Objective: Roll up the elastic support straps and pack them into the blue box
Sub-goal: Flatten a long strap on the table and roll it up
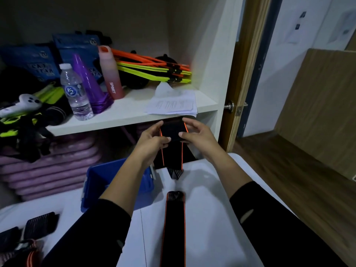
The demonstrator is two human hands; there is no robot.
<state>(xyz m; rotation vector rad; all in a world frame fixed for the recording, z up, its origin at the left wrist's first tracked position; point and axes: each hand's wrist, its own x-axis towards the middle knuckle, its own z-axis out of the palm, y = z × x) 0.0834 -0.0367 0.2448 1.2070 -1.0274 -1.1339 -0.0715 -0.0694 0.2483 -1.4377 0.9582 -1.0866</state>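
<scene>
White table before open cupboard | left hand, right hand: both pinching black orange-edged strap, raised, tail hanging to table edge | second strap flat on table | blue box at left.

Matt black woven strap with orange edging, glossy blue plastic box, smooth white table.

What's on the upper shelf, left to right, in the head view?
white controller → water bottle → purple cone stack → pink sport bottle → papers
</scene>
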